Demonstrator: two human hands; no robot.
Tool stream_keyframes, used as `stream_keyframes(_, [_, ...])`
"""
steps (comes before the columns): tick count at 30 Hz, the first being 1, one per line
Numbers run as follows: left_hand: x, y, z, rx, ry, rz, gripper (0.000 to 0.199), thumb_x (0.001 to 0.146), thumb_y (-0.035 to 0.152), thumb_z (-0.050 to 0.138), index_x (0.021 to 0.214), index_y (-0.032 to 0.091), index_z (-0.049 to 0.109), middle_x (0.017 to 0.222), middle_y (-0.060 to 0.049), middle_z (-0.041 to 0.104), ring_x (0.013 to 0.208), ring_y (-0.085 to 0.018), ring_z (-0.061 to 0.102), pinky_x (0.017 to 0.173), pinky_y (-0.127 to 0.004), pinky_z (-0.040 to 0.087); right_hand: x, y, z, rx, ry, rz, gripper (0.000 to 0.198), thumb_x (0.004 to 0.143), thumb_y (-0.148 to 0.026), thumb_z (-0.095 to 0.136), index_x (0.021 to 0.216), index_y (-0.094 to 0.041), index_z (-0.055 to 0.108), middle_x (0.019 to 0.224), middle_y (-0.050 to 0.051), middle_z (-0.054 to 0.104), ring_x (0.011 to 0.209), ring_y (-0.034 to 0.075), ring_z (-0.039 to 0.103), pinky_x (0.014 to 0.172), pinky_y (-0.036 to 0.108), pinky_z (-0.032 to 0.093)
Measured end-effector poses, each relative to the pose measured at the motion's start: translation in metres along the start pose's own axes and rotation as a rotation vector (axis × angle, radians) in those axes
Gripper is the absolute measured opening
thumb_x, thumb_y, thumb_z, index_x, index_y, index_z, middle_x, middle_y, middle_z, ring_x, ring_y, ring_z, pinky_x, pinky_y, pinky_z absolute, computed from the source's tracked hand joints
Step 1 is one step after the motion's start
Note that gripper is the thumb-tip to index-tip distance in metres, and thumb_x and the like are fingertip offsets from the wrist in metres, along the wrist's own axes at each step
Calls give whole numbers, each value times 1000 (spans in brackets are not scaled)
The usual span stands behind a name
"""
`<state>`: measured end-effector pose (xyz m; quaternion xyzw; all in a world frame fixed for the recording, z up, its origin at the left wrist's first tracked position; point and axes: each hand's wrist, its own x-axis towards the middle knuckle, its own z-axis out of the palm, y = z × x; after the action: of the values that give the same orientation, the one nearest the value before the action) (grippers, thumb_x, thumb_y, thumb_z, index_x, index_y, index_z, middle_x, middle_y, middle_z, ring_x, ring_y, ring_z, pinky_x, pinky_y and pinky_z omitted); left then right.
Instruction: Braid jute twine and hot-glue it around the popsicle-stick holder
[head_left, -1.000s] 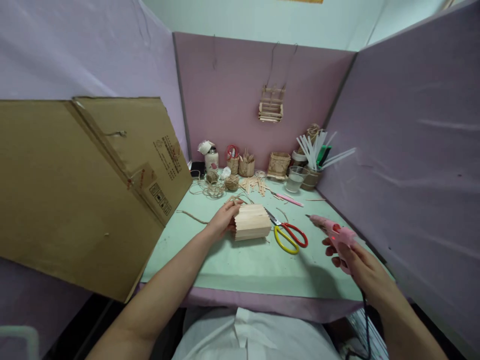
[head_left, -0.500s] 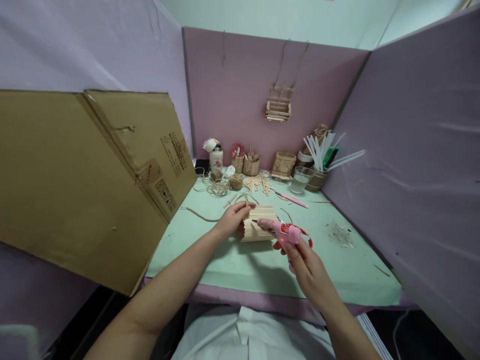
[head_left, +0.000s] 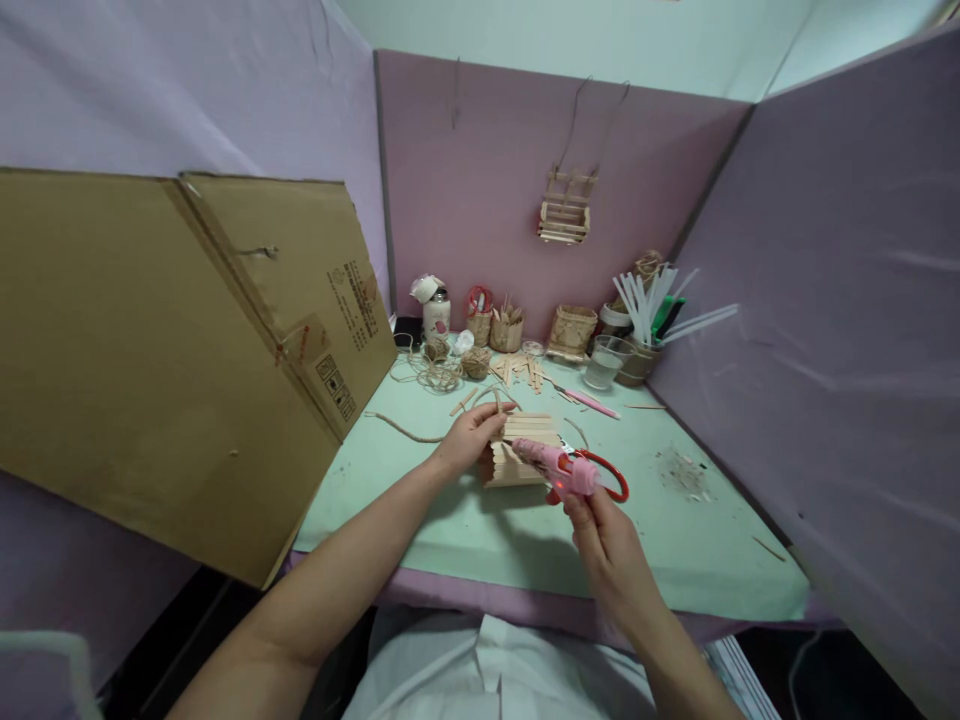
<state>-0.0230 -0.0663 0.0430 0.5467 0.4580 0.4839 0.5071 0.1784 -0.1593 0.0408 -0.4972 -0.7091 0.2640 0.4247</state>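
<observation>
A box-like piece made of flat wooden sticks point(head_left: 529, 455) lies on the table in front of me. My left hand point(head_left: 474, 438) is closed at its left end, fingers pinching a length of brown rope point(head_left: 405, 432) against the top edge. My right hand point(head_left: 604, 520) grips a pink hot glue gun point(head_left: 555, 462), its red light lit. The gun's nozzle points left, over the stick piece near my left fingertips; whether it touches cannot be seen. Red-handled scissors point(head_left: 619, 478) lie beneath and behind the gun, partly hidden.
At the back stand a bottle point(head_left: 436, 318), stick-filled cups point(head_left: 506, 330), a woven basket point(head_left: 571, 332), a clear cup of water point(head_left: 604, 362) and a pot of white glue sticks point(head_left: 637, 360). Twine balls point(head_left: 475, 362), loose sticks point(head_left: 517, 370) and a pink pen-like tool point(head_left: 592, 403) lie nearer. Cardboard point(head_left: 187, 380) leans left.
The view has shifted slightly, so the scene sits a little further right. The glue gun has moved slightly left relative to the stick piece, showing more of the scissors. My left hand keeps its hold.
</observation>
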Motion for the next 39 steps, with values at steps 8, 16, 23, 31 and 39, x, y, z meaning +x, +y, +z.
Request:
stream_keyframes(8, [-1,1,0,14,-4,62,43,81,39,59,114,14,70,104,-8,71,93,-20,60,82,-28,45,0,-6,1,-28,23,-33,43,96,-51,38,99,-21,68,57,2,54,58,21,53,56,30,44])
stream_keyframes(16, [-2,0,1,16,-4,33,45,83,38,56,119,14,68,87,-5,68,63,-11,52,55,-21,40,0,-7,2,-16,16,-22,42,96,-51,38,103,-20,67,58,2,53,63,22,55,59,31,45])
stream_keyframes(23, [-3,-1,0,26,-13,10,45,84,40,56,120,17,67,75,-1,61,53,-8,46,51,-21,36,1,-6,2,-34,24,-25,38,96,-48,39,93,-20,65,62,3,55,66,21,55,61,30,44])
stream_keyframes(31, [-2,0,1,6,-2,47,43,81,42,60,114,15,69,87,-5,67,69,-13,53,63,-23,40,2,-3,3,-84,48,-65,37,97,-46,37,89,-21,64,61,3,55,68,22,55,63,31,45])
stream_keyframes(39, [-1,0,0,16,-11,23,47,81,43,60,117,15,68,89,-6,69,74,-16,55,67,-25,41,2,-3,3,-80,52,-68,39,97,-48,37,87,-22,63,65,5,58,71,23,57,65,32,46])
